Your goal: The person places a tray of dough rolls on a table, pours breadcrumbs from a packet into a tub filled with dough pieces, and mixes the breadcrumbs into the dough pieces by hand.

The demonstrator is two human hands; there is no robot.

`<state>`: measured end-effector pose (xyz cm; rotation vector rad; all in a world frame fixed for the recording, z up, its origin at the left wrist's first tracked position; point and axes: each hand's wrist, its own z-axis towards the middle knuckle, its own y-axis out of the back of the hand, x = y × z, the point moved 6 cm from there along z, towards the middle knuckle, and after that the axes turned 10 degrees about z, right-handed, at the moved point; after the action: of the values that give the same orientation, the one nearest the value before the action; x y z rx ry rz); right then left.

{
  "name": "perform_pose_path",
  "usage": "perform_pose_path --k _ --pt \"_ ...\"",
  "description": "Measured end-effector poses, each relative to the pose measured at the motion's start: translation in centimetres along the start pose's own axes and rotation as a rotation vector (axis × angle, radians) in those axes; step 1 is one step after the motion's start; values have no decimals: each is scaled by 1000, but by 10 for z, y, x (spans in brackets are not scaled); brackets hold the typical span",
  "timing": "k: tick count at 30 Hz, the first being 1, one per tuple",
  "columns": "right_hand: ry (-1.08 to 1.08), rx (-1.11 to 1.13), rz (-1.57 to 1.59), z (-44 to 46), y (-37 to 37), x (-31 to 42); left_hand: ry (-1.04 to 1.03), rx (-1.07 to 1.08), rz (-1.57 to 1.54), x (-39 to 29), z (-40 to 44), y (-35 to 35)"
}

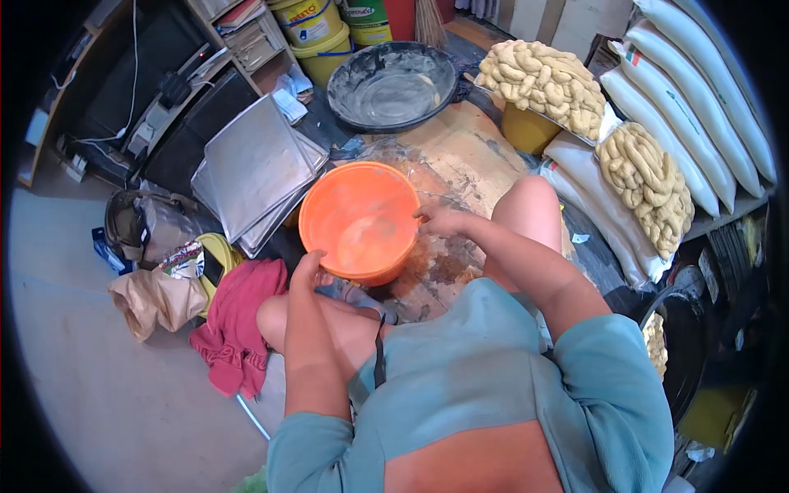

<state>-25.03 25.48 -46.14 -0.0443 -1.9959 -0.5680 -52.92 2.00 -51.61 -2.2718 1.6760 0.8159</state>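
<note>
An orange plastic bucket [362,209] is held between my two hands, its open top facing up toward me. Pale, whitish smears mark its inside, and I see no contents in it. My left hand [311,269] grips the near left side of the rim, the thumb at the edge and the other fingers partly hidden beneath. On the right side, my right hand [442,220] has its fingers closed on the rim. Below the bucket lies a worn, stained brown board [460,148]. Whether the bucket rests on it or is lifted, I cannot tell.
Stacked metal trays [255,160] lean at the left. A wide black basin [393,86] sits ahead. Twisted dough pieces fill one tray [542,86] on a yellow bucket [526,130]; more dough [645,185] lies on white sacks [567,168]. A red cloth [238,329] lies left.
</note>
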Motion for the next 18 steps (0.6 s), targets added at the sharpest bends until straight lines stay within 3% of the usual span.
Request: perform_pose_path --k 1,4,7,11,18 --pt "-77 8 -7 -5 1 13 -15 -11 -3 -10 -3 -5" --pt "-55 -334 26 -4 11 27 -77 -97 -104 -18 -23 -15" --pt "-240 -297 367 -3 1 28 -105 -121 -236 -8 -14 -7" --pt "-51 -53 652 15 -25 46 -137 -179 -407 -3 -3 8" --pt "52 -28 310 38 -40 46 -156 -265 -571 14 20 29"
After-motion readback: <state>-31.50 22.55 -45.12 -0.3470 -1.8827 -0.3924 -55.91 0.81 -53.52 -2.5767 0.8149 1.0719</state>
